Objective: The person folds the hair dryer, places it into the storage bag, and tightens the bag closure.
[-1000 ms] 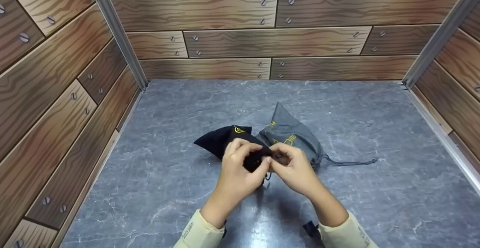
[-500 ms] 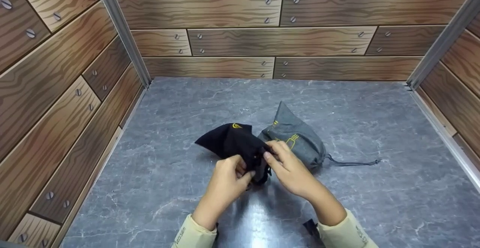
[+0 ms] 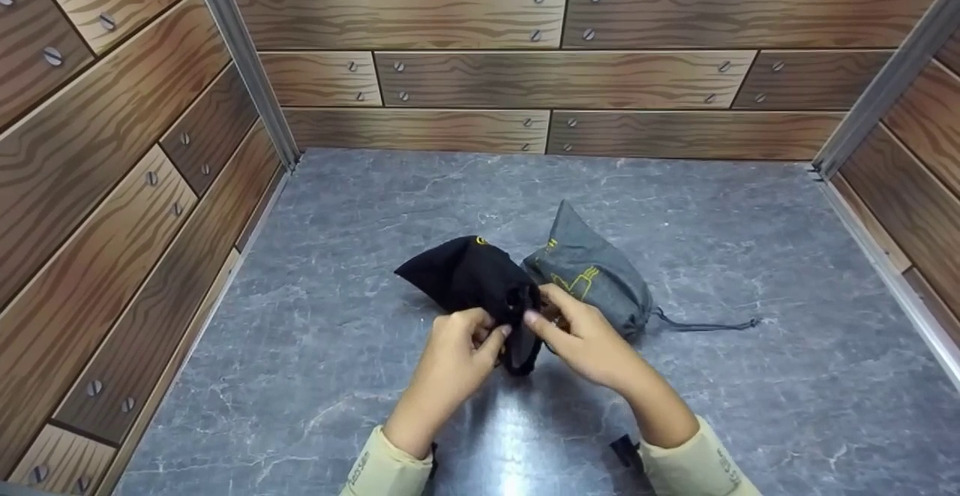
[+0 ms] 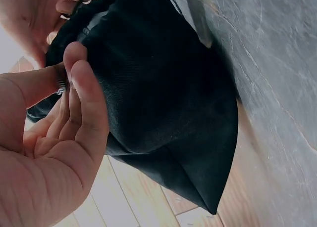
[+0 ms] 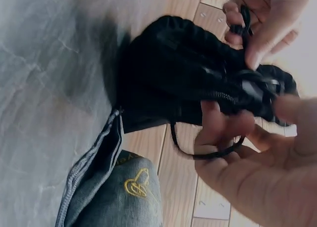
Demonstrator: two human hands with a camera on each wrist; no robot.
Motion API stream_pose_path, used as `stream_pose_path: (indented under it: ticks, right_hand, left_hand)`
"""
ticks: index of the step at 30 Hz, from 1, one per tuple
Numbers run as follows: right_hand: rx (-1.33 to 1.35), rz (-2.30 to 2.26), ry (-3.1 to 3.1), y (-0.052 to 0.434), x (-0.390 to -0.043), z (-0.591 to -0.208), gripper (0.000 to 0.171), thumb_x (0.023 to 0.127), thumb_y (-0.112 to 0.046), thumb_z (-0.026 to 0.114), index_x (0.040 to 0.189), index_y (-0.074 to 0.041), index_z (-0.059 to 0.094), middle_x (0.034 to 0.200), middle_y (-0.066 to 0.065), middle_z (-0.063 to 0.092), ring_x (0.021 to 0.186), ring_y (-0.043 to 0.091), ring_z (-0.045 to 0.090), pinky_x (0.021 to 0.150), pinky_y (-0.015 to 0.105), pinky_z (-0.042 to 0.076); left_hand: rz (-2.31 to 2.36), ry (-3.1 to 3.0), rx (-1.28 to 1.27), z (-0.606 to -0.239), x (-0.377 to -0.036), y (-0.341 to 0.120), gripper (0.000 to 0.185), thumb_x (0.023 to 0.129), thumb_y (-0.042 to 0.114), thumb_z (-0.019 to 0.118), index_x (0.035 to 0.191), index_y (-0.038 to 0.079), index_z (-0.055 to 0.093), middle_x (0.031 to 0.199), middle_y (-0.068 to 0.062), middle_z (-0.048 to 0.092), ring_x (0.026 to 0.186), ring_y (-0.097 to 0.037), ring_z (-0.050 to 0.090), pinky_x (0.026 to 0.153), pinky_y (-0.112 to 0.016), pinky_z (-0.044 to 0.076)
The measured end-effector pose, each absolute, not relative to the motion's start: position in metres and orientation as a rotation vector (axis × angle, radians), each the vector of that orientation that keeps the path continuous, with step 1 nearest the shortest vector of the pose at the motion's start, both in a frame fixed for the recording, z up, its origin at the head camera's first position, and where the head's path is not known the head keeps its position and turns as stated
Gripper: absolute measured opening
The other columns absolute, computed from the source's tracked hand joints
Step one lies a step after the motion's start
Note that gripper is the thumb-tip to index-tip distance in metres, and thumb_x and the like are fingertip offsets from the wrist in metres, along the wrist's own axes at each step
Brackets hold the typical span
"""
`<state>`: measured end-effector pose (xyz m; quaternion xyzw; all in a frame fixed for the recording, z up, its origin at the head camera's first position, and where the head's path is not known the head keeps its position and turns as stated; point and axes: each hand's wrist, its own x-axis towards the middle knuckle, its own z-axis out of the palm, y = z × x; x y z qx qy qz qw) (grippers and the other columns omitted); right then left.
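A black drawstring bag [image 3: 472, 275] with a small yellow print leans in the middle of the table, its gathered mouth toward me. My left hand [image 3: 450, 357] pinches the left edge of the mouth between thumb and fingers. On the other side, my right hand [image 3: 589, 342] grips the rim, thumb on top. In the right wrist view a black cord [image 5: 183, 148] loops down by the right fingers, and a cord knot [image 5: 240, 28] shows at the left hand. Something dark and shiny shows in the bag's mouth; its kind is unclear.
Right behind the right hand lies a grey drawstring bag [image 3: 600, 286] with yellow prints, its cord [image 3: 705, 325] stretched to the right. A grey marbled table [image 3: 750, 248] carries both bags. Wood-patterned walls [image 3: 465, 16] stand at the back and both sides.
Since one second ago the hands have moved apart at the bag's mouth, the left one down and left. The mouth now gapes between them. The grey bag stays put.
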<state>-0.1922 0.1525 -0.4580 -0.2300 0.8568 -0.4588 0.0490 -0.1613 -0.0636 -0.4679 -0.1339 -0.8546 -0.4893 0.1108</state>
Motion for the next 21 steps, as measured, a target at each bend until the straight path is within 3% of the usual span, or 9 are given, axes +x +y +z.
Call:
stream_pose_path:
  ticks: [3, 5, 8, 10, 14, 21]
  right_hand:
    - [-0.713, -1.413, 2.545, 0.158, -0.194, -0.457, 0.036, 0.102, -0.026, 0.073, 0.134, -0.014, 0.066, 0.101, 0.009, 0.074, 0.074, 0.015, 0.066, 0.063, 0.025, 0.055]
    - [-0.704, -1.422, 2.573, 0.16, -0.195, -0.458, 0.03, 0.098, -0.023, 0.078, 0.125, -0.011, 0.071, 0.097, 0.007, 0.075, 0.072, 0.011, 0.066, 0.063, 0.024, 0.056]
    - [-0.666, -1.41, 2.718, 0.163, -0.197, -0.458, 0.015, 0.098, -0.023, 0.078, 0.106, -0.011, 0.077, 0.087, 0.001, 0.074, 0.07, 0.008, 0.065, 0.063, 0.024, 0.056]
    - [-0.646, -1.354, 2.809, 0.165, -0.198, -0.459, 0.014, 0.101, -0.026, 0.075, 0.095, -0.013, 0.077, 0.079, -0.004, 0.072, 0.067, 0.007, 0.063, 0.062, 0.024, 0.054]
    - [-0.664, -1.239, 2.835, 0.175, -0.199, -0.457, 0.017, 0.103, -0.028, 0.072, 0.092, -0.015, 0.077, 0.074, -0.006, 0.068, 0.063, 0.006, 0.059, 0.059, 0.024, 0.051]
    - [-0.712, -1.308, 2.812, 0.193, -0.201, -0.455, 0.01, 0.097, -0.014, 0.077, 0.088, -0.014, 0.079, 0.069, -0.006, 0.06, 0.06, 0.003, 0.049, 0.056, 0.021, 0.044]
  left_hand:
    - [-1.441, -2.519, -0.374, -0.467, -0.16, -0.067, 0.02, 0.099, 0.011, 0.073, 0.08, 0.01, 0.069, 0.062, 0.006, 0.06, 0.051, 0.0, 0.049, 0.047, -0.02, 0.044]
    - [-1.453, -2.535, -0.373, -0.465, -0.16, -0.07, 0.024, 0.103, 0.015, 0.069, 0.079, 0.012, 0.066, 0.063, 0.007, 0.058, 0.052, -0.001, 0.048, 0.048, -0.021, 0.043]
    - [-1.54, -2.562, -0.393, -0.461, -0.159, -0.074, 0.029, 0.108, 0.021, 0.061, 0.08, 0.013, 0.064, 0.066, 0.006, 0.061, 0.056, -0.003, 0.053, 0.053, -0.022, 0.046]
    - [-1.609, -2.571, -0.405, -0.458, -0.159, -0.077, 0.031, 0.11, 0.022, 0.056, 0.081, 0.012, 0.064, 0.069, 0.004, 0.064, 0.06, -0.005, 0.056, 0.057, -0.023, 0.047]
    - [-1.708, -2.511, -0.368, -0.452, -0.161, -0.085, 0.031, 0.11, 0.018, 0.053, 0.083, 0.01, 0.064, 0.073, -0.002, 0.068, 0.067, -0.009, 0.061, 0.064, -0.024, 0.05]
    - [-1.828, -2.321, -0.293, -0.446, -0.163, -0.099, 0.034, 0.111, 0.015, 0.052, 0.08, 0.004, 0.064, 0.072, -0.009, 0.072, 0.067, -0.013, 0.064, 0.065, -0.024, 0.052]
